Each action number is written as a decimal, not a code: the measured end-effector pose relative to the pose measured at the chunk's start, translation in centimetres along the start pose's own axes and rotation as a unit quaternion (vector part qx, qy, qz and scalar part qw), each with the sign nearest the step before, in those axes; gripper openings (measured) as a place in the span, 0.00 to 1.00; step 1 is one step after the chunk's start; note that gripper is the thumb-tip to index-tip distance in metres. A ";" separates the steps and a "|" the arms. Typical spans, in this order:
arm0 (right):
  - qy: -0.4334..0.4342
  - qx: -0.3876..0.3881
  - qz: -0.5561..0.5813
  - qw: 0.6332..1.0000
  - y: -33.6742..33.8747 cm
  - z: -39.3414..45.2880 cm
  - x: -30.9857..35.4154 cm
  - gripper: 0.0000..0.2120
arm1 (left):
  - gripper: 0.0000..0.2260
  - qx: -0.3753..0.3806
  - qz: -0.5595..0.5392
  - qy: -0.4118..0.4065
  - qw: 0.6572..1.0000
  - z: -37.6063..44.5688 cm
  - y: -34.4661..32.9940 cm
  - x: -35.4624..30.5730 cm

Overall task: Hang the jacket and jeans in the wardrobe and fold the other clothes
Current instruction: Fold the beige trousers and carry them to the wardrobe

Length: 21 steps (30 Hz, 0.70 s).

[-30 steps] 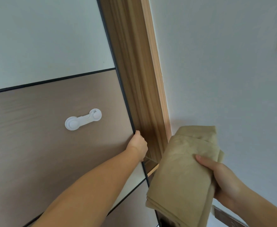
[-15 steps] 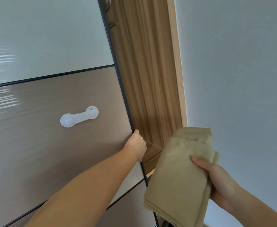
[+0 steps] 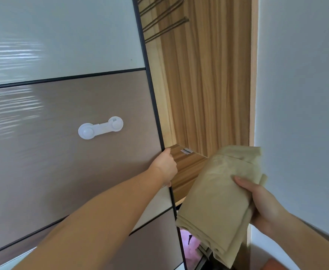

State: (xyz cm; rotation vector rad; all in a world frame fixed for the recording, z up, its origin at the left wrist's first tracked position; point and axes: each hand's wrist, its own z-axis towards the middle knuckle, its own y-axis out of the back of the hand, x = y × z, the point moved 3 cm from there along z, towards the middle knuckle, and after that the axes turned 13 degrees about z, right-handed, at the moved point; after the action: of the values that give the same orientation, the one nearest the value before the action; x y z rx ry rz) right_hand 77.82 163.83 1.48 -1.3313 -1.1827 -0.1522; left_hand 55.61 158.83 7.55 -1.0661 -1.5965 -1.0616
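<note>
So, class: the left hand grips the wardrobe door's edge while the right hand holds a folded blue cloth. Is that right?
Not quite. The head view shows the folded cloth in the right hand is beige; the left hand does grip the wardrobe door edge.

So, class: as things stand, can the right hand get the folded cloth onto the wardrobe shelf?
Probably yes: the door is slid aside, the shelf lies bare just beside the cloth, and nothing stands between it and the right hand.

one folded cloth (image 3: 216, 199), one door latch (image 3: 100, 128), two hands (image 3: 164, 166)
</note>
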 end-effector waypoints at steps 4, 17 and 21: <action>-0.020 0.024 0.034 0.999 -2.7 -1.7 -2.1 0.14 | 0.21 -0.002 -0.002 0.006 1.000 -3.2 -1.9 -0.5; -0.032 0.037 -0.001 0.999 -6.6 -3.7 -6.6 0.16 | 0.26 0.016 -0.018 0.010 1.000 -11.8 -6.6 -1.1; -0.051 0.040 0.017 0.998 -8.1 -3.5 -8.2 0.17 | 0.27 0.023 -0.031 0.015 0.999 -14.7 -8.8 -1.8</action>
State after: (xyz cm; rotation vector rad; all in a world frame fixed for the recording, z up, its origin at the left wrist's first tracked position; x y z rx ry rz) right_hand 70.54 154.22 1.64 -1.2998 -1.2391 -0.0126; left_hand 50.82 142.32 7.53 -0.9712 -1.6322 -1.0715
